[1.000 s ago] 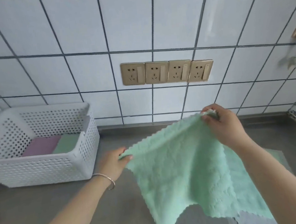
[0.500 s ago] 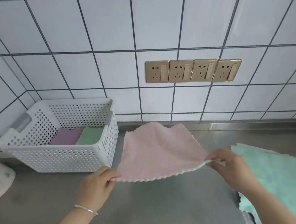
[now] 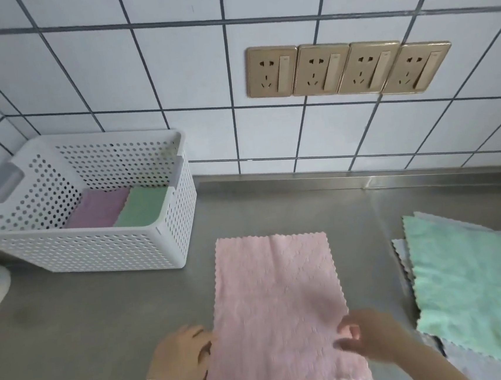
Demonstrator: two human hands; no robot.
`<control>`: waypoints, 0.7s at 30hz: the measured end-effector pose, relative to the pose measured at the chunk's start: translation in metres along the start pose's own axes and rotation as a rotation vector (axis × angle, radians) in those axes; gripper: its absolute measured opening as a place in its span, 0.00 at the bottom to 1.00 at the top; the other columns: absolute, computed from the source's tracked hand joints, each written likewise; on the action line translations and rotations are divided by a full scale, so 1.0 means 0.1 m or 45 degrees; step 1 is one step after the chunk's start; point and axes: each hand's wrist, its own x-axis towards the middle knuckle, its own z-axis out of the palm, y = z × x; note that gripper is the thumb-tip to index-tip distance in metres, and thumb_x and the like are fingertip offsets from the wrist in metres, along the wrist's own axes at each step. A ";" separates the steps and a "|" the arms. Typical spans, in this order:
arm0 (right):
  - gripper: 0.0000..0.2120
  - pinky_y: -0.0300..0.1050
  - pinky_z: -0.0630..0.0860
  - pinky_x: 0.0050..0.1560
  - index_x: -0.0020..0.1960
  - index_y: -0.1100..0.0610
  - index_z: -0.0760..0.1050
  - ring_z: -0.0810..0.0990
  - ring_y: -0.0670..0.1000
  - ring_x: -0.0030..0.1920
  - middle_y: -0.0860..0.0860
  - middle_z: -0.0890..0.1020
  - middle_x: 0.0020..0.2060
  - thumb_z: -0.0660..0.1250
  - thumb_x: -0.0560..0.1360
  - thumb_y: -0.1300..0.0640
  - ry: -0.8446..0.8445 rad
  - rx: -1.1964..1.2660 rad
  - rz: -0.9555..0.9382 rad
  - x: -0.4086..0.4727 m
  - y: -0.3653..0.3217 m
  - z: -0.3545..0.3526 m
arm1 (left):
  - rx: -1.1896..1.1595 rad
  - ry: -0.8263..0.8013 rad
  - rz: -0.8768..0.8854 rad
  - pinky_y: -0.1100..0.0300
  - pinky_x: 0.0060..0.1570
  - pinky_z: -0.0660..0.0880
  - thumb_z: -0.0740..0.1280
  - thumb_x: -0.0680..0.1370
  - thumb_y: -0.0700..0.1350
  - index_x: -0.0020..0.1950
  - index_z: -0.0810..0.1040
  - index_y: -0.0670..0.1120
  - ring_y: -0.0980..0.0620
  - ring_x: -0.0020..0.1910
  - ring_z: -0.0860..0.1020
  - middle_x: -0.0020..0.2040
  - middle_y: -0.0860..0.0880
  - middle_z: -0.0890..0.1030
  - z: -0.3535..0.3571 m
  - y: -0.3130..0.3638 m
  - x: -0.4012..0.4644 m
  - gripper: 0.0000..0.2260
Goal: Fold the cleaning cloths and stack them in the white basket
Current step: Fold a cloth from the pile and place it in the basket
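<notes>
Pink cloth (image 3: 277, 306) lies spread flat on the steel table (image 3: 73, 329) at lower centre of the frame, unfolded. My left hand (image 3: 180, 360) sits at its lower left edge, fingers curled against the hem; whether they pinch it I cannot tell. My right hand (image 3: 369, 336) rests on the lower right part, blurred, fingers on the fabric; grip not confirmed.

White basket (image 3: 96, 253) stands at left of frame against the tiled wall, holding a folded purple cloth (image 3: 98, 207) and a folded green cloth (image 3: 142, 205) side by side. A green cloth (image 3: 478, 284) tops the unfolded pile at right.

Risks, as I judge them:
- Smooth steel: the pink cloth may slide during folding, leaving edges misaligned.
- Uneven pull between the hands would skew the crease.
- Pile at right lies near; a sweeping forearm could drag it.
</notes>
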 end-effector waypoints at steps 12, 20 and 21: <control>0.16 0.39 0.69 0.37 0.32 0.56 0.75 0.78 0.55 0.36 0.54 0.80 0.35 0.60 0.75 0.51 0.370 0.600 0.833 1.50 0.15 -0.53 | -0.838 -0.024 -1.255 0.56 0.36 0.75 0.62 0.72 0.40 0.21 0.74 0.44 0.45 0.29 0.76 0.22 0.47 0.77 0.06 -0.20 1.81 0.18; 0.26 0.42 0.70 0.39 0.29 0.56 0.70 0.77 0.56 0.39 0.56 0.78 0.36 0.53 0.77 0.39 0.445 0.631 0.947 1.58 0.22 -0.35 | -0.340 -0.027 -1.209 0.61 0.38 0.69 0.62 0.76 0.45 0.46 0.82 0.46 0.42 0.43 0.79 0.46 0.44 0.83 0.18 -0.17 1.93 0.10; 0.26 0.42 0.71 0.40 0.32 0.56 0.72 0.79 0.57 0.41 0.56 0.79 0.37 0.54 0.77 0.39 0.440 0.637 0.948 1.57 0.23 -0.34 | -0.336 -0.019 -1.208 0.61 0.39 0.70 0.61 0.76 0.45 0.47 0.82 0.46 0.42 0.44 0.79 0.47 0.44 0.83 0.19 -0.17 1.93 0.10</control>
